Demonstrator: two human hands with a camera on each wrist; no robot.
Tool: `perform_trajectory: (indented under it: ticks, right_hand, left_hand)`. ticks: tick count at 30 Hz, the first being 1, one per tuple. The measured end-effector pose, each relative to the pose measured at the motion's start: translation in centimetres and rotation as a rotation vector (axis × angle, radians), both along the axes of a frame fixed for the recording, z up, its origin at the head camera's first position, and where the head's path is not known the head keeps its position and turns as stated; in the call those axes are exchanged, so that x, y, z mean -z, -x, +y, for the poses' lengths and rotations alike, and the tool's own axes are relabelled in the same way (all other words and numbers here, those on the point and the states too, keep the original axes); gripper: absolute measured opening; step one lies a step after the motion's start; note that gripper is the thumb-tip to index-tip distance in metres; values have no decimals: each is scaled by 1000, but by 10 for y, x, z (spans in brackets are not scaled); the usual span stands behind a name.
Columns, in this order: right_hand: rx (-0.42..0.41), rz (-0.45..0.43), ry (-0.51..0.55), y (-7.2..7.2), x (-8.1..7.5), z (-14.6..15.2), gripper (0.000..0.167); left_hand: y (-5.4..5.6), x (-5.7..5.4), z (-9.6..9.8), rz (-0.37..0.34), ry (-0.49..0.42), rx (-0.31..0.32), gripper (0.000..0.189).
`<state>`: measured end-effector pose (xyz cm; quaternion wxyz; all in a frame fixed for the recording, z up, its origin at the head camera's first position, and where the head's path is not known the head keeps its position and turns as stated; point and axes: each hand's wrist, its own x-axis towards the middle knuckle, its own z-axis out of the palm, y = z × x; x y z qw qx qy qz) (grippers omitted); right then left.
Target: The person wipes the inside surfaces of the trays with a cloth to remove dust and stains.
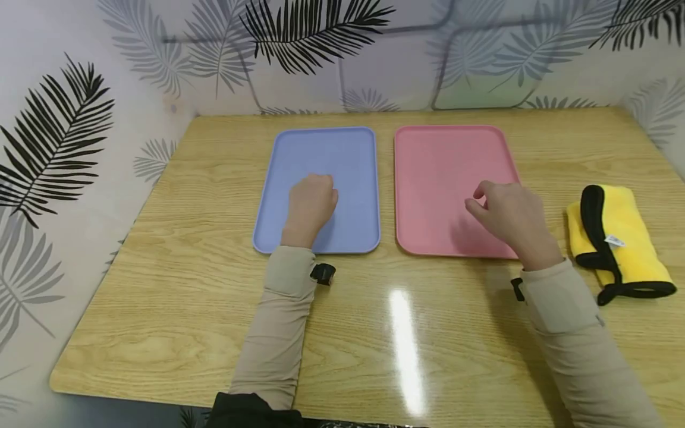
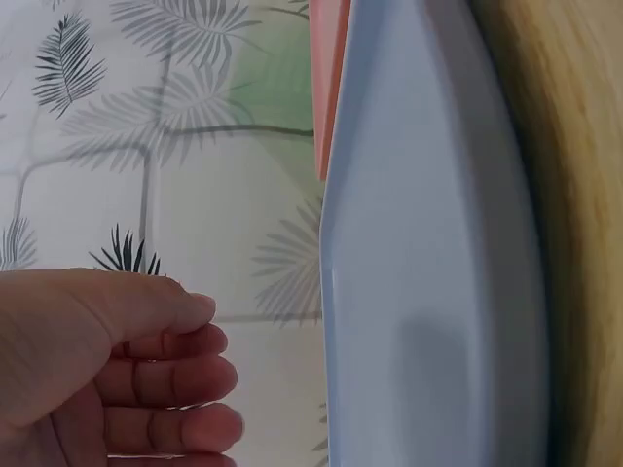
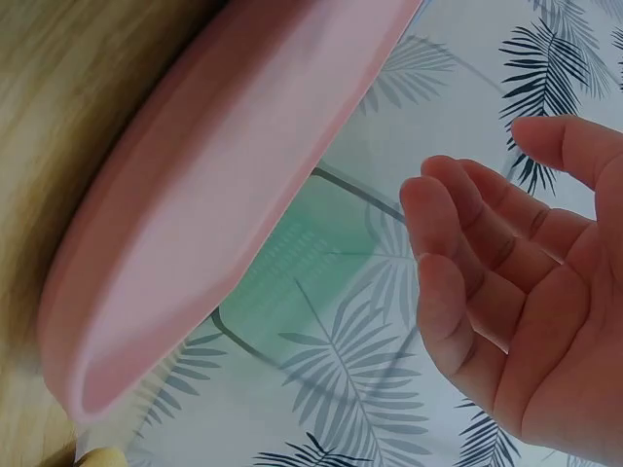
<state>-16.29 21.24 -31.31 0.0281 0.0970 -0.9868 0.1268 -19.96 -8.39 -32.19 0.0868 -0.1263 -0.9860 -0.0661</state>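
My left hand point(image 1: 311, 205) hovers above the blue tray point(image 1: 353, 172). Its fingers hang loosely curled with nothing in them, and the left wrist view shows the thumb point(image 2: 190, 306) lying close to the index finger. Over the right part of the pink tray point(image 1: 441, 178) is my right hand point(image 1: 511, 213), also holding nothing. The right wrist view shows a gap between its thumb point(image 3: 550, 141) and its bent, relaxed fingers point(image 3: 438, 292). Both trays lie flat, side by side, and no objects show on their visible surfaces.
A folded yellow cloth point(image 1: 634, 238) with black edging and a small white tag lies right of the pink tray. The wooden table point(image 1: 176, 285) meets a leaf-patterned wall covering point(image 1: 385, 77) at the back. Light reflects off the tabletop near the front.
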Motion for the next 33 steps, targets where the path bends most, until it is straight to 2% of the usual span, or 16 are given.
perform_trajectory:
  ticks: [8,11,15,20,24,28,33]
  right_hand:
    - [2,-58,1,-4,-2,-1,32]
    - [2,-80,2,-4,-2,-2,33]
    - [-4,-91,-1,-5,-1,-2,34]
    - [-16,-76,-2,-4,3,-2,34]
    - [-22,-68,-9,-4,4,-2,34]
    - [-22,-76,-9,-5,5,-2,34]
    - [-25,-70,-7,-5,6,-3,34]
  left_hand:
    - [1,1,-25,9,-65,-110,20]
    - [1,0,-38,-45,-87,-164,21]
    - [-1,-1,-56,-135,-100,-288,27]
    - [-2,3,-77,-173,-143,-423,32]
    - [-3,8,-90,-225,-206,-508,28]
    - [-6,11,-97,-311,-224,-536,29]
    - [-9,16,-102,-384,-245,-507,25]
